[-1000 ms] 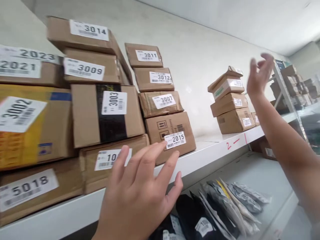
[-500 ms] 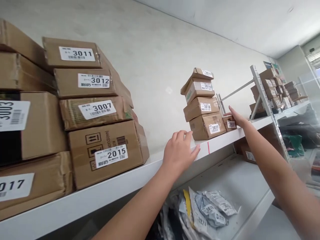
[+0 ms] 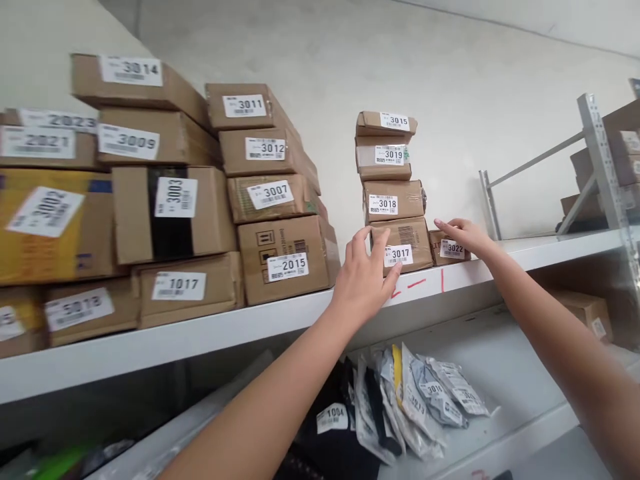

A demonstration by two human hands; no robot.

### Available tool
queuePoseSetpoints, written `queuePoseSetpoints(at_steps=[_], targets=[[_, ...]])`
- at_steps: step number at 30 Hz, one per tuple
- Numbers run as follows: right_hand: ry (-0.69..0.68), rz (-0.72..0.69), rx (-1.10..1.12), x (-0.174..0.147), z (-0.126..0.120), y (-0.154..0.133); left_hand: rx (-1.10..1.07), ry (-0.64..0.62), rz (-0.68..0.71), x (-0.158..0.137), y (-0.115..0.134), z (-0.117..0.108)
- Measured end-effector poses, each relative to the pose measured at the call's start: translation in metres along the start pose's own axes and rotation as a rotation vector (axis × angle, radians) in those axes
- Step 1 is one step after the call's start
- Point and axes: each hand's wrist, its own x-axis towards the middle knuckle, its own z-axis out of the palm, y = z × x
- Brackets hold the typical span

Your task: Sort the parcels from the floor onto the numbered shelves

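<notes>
My left hand (image 3: 364, 273) is open, thumb and fingers apart, at the left front edge of a cardboard box labelled 3017 (image 3: 417, 240). Whether the fingertips touch the box I cannot tell. Above it are stacked boxes 3018 (image 3: 410, 200), 3019 (image 3: 367, 160) and 3015 (image 3: 371, 122). To the right, my right hand (image 3: 467, 237) reaches over the top of a small box labelled 3022 (image 3: 443, 252), fingers stretched out toward the stack. Nothing is held in it. All these boxes stand on a white shelf (image 3: 300, 303).
More labelled boxes, such as 2015 (image 3: 250, 280) and 3003 (image 3: 213, 207), are piled along the shelf to the left. A metal rack post (image 3: 595, 147) rises at right. On the lower shelf (image 3: 500, 347) lie several plastic mailer bags (image 3: 425, 407).
The view has swung left, bringing more boxes in on that side. My left hand has come in front of box 3017's left edge. My right hand stays by box 3022.
</notes>
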Motion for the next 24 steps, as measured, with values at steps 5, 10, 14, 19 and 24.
queuePoseSetpoints(at_steps=[5,10,14,19,24], targets=[[-0.012,-0.043,-0.023,-0.014,0.030,-0.025,0.115,0.131,-0.018,-0.018,-0.024,-0.012],[0.001,-0.130,-0.065,-0.021,0.051,-0.038,0.166,0.344,-0.173,-0.033,-0.057,-0.024],[0.021,-0.178,-0.150,-0.027,0.060,-0.045,0.182,0.427,-0.289,-0.040,-0.085,-0.028],[0.026,-0.199,-0.184,-0.030,0.062,-0.045,0.193,0.388,-0.356,-0.039,-0.098,-0.026],[0.039,-0.228,-0.195,-0.031,0.063,-0.042,0.164,0.401,-0.274,-0.006,-0.083,-0.030]])
